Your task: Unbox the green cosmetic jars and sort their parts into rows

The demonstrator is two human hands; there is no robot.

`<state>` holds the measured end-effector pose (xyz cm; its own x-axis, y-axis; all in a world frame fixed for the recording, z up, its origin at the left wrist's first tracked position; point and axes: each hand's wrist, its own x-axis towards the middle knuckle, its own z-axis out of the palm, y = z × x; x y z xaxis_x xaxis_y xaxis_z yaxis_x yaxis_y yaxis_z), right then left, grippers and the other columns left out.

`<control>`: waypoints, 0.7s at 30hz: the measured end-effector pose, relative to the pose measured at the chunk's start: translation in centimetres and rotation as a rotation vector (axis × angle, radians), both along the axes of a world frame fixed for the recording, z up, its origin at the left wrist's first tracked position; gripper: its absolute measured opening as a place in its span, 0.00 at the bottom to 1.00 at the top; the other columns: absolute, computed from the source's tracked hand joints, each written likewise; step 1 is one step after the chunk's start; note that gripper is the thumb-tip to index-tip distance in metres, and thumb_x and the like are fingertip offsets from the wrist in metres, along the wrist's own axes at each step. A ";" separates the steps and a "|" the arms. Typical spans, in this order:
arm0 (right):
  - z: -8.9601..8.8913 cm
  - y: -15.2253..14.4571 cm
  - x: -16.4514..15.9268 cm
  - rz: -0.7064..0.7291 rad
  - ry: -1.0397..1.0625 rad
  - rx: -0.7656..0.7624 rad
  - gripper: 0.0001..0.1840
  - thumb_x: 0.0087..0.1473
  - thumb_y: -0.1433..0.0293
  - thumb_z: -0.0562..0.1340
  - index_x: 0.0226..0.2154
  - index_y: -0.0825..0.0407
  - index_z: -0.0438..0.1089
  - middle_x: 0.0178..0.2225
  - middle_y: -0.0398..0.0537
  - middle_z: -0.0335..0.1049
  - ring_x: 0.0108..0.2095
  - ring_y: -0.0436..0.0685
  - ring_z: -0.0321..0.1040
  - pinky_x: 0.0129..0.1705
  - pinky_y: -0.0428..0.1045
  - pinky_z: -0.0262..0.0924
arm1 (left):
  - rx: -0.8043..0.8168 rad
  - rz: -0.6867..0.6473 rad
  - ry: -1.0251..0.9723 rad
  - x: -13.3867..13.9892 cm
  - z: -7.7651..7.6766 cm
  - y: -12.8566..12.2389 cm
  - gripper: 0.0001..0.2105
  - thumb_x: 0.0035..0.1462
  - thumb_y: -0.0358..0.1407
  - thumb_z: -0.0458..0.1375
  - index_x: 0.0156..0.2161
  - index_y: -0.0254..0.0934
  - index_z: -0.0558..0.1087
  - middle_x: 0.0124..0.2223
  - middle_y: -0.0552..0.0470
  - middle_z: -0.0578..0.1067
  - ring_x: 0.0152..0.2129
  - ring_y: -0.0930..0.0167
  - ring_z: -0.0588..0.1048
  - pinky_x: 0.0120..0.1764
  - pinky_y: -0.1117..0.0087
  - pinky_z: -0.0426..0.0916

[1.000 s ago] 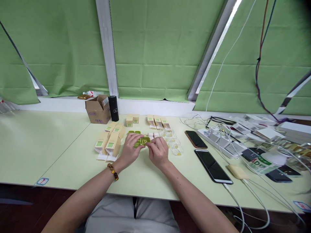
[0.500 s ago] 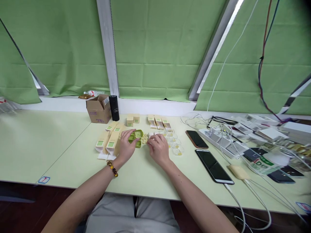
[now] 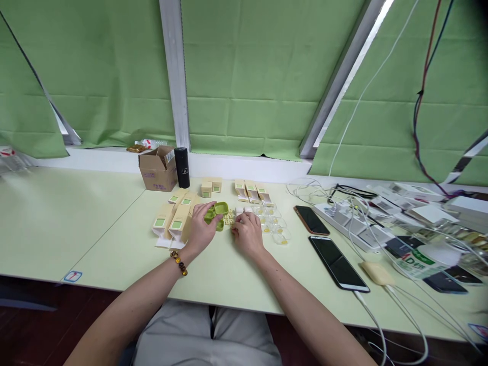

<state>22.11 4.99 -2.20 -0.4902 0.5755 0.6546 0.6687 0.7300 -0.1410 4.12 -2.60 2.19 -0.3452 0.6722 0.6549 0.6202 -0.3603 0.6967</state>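
My left hand (image 3: 203, 227), with a beaded bracelet on the wrist, is closed with thumb and fingers about a small green open case (image 3: 221, 208). More green cases (image 3: 220, 225) lie under and beside these fingers, partly hidden. Just right of them, several tiny yellow pieces (image 3: 228, 217) are laid out on the table. My right hand (image 3: 247, 233) has its fingertips pinched together low over the table beside those pieces; what they hold, if anything, is hidden. Past its knuckles stand small white pieces (image 3: 248, 209), and clear plastic shells (image 3: 281, 236) with yellow bits lie to the right.
Cream cartons with green labels (image 3: 177, 223) lie left of my hands, with other cartons (image 3: 251, 192) behind. A cardboard box (image 3: 157, 170) and a black bottle (image 3: 182, 168) stand at the back. Phones (image 3: 337, 263), a power strip (image 3: 353, 226) and tangled cables occupy the right.
The whole view has shifted slightly. My left hand keeps its hold on the green case, and my right fingertips remain pinched beside the yellow pieces, having moved only a little.
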 end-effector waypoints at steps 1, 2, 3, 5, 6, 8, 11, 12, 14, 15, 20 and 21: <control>0.1 -0.1 0.0 -0.003 0.003 -0.002 0.08 0.51 0.78 0.68 0.27 0.49 0.79 0.40 0.52 0.74 0.48 0.65 0.60 0.51 0.60 0.54 | -0.008 -0.010 -0.022 0.0 0.0 0.0 0.18 0.61 0.40 0.66 0.55 0.41 0.77 0.50 0.45 0.77 0.51 0.63 0.75 0.57 0.60 0.70; 0.3 -0.2 0.1 -0.007 0.009 -0.003 0.08 0.51 0.78 0.69 0.28 0.49 0.79 0.40 0.52 0.74 0.48 0.65 0.60 0.50 0.60 0.54 | -0.020 -0.022 -0.053 0.0 0.0 0.0 0.18 0.61 0.41 0.66 0.55 0.41 0.77 0.50 0.45 0.77 0.51 0.63 0.75 0.57 0.60 0.70; 0.5 -0.3 0.2 -0.011 0.019 -0.002 0.07 0.51 0.78 0.69 0.28 0.49 0.79 0.40 0.52 0.74 0.49 0.65 0.60 0.50 0.60 0.55 | -0.033 -0.039 -0.093 0.1 0.0 0.0 0.19 0.62 0.43 0.65 0.56 0.41 0.76 0.51 0.45 0.77 0.51 0.63 0.75 0.56 0.61 0.71; 1.1 -0.6 0.5 -0.018 0.055 0.013 0.07 0.50 0.78 0.69 0.29 0.49 0.78 0.40 0.52 0.74 0.49 0.66 0.60 0.48 0.60 0.55 | -0.059 -0.087 -0.197 0.1 0.0 0.1 0.20 0.63 0.45 0.64 0.58 0.41 0.75 0.52 0.44 0.77 0.50 0.64 0.76 0.53 0.63 0.72; 1.3 -0.8 0.6 -0.016 0.080 0.026 0.08 0.50 0.78 0.68 0.30 0.49 0.78 0.40 0.52 0.74 0.49 0.66 0.60 0.48 0.60 0.55 | -0.071 -0.123 -0.258 0.1 -0.1 0.1 0.21 0.63 0.47 0.63 0.58 0.41 0.74 0.52 0.44 0.77 0.50 0.65 0.76 0.51 0.64 0.72; 1.7 -1.0 0.9 -0.002 0.146 0.066 0.09 0.52 0.79 0.66 0.32 0.48 0.77 0.40 0.51 0.74 0.49 0.66 0.60 0.48 0.60 0.56 | -0.092 -0.210 -0.386 0.1 -0.1 0.4 0.21 0.63 0.49 0.63 0.56 0.40 0.74 0.50 0.44 0.79 0.47 0.65 0.77 0.46 0.66 0.73; 2.0 -1.3 1.0 0.051 0.256 0.131 0.10 0.56 0.78 0.63 0.38 0.48 0.75 0.41 0.52 0.73 0.50 0.66 0.62 0.48 0.60 0.58 | -0.132 -0.308 -0.553 0.1 -0.3 1.0 0.22 0.62 0.54 0.63 0.48 0.36 0.76 0.42 0.44 0.81 0.36 0.68 0.79 0.39 0.68 0.74; 2.1 -1.4 1.0 0.078 0.287 0.147 0.11 0.57 0.77 0.63 0.40 0.48 0.75 0.42 0.52 0.73 0.50 0.66 0.62 0.49 0.61 0.60 | -0.147 -0.336 -0.593 0.1 -0.4 1.1 0.22 0.61 0.55 0.63 0.46 0.35 0.76 0.40 0.44 0.81 0.33 0.69 0.78 0.37 0.69 0.73; 2.1 -1.6 0.8 0.146 0.332 0.165 0.14 0.59 0.76 0.61 0.47 0.48 0.73 0.45 0.53 0.73 0.52 0.67 0.63 0.52 0.62 0.62 | -0.176 -0.402 -0.650 0.2 -0.4 1.4 0.24 0.62 0.57 0.61 0.41 0.33 0.76 0.37 0.44 0.81 0.30 0.70 0.78 0.35 0.69 0.72; 2.2 -1.7 0.7 0.179 0.346 0.165 0.16 0.60 0.75 0.61 0.50 0.48 0.71 0.47 0.53 0.73 0.53 0.67 0.64 0.53 0.64 0.62 | -0.189 -0.437 -0.670 0.2 -0.4 1.4 0.25 0.62 0.57 0.60 0.40 0.33 0.77 0.37 0.43 0.81 0.31 0.69 0.78 0.35 0.69 0.72; 2.6 -2.4 0.1 0.276 0.388 0.156 0.26 0.64 0.70 0.60 0.63 0.48 0.61 0.55 0.57 0.71 0.58 0.68 0.66 0.58 0.67 0.63 | -0.249 -0.530 -0.730 0.6 -0.3 1.1 0.28 0.62 0.60 0.59 0.37 0.31 0.78 0.32 0.42 0.81 0.30 0.66 0.81 0.36 0.67 0.74; 2.6 -2.5 0.0 0.285 0.395 0.153 0.27 0.65 0.69 0.61 0.64 0.48 0.60 0.56 0.58 0.71 0.59 0.68 0.66 0.59 0.67 0.64 | -0.258 -0.543 -0.730 0.7 -0.3 1.0 0.28 0.61 0.60 0.59 0.37 0.31 0.78 0.32 0.42 0.81 0.30 0.65 0.81 0.35 0.67 0.74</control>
<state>22.15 2.51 0.42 -0.3119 0.3375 0.8881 0.3572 0.9079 -0.2196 4.81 -1.62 1.89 -0.2082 0.9554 0.2096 -0.2084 -0.2527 0.9448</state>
